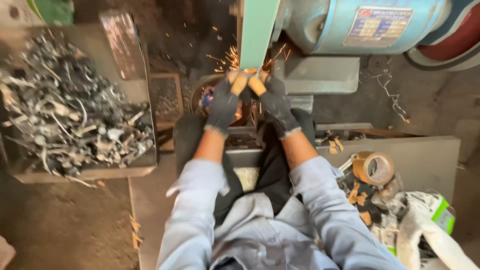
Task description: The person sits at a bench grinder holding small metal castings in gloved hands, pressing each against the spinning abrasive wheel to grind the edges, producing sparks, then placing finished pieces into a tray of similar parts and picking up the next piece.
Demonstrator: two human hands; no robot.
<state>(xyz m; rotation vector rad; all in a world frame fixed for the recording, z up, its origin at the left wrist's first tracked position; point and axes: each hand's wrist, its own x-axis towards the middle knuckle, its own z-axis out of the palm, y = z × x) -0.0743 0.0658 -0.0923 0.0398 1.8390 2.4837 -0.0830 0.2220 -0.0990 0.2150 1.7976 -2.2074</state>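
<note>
Both my hands wear dark knit gloves with orange fingertips. My left hand (223,102) and my right hand (274,102) meet at the lower end of a green sanding belt (257,30), pinching a small metal piece that the fingertips hide. Orange sparks (227,59) fly from the contact point toward the upper left. A blue motor housing (360,25) sits to the right of the belt. My arms are in light grey-blue sleeves.
A tray (80,172) heaped with several small grey metal parts stands at the left. A round dark container (202,90) sits just under my hands. A roll of brown tape (374,167), spare gloves and white bags lie at the lower right.
</note>
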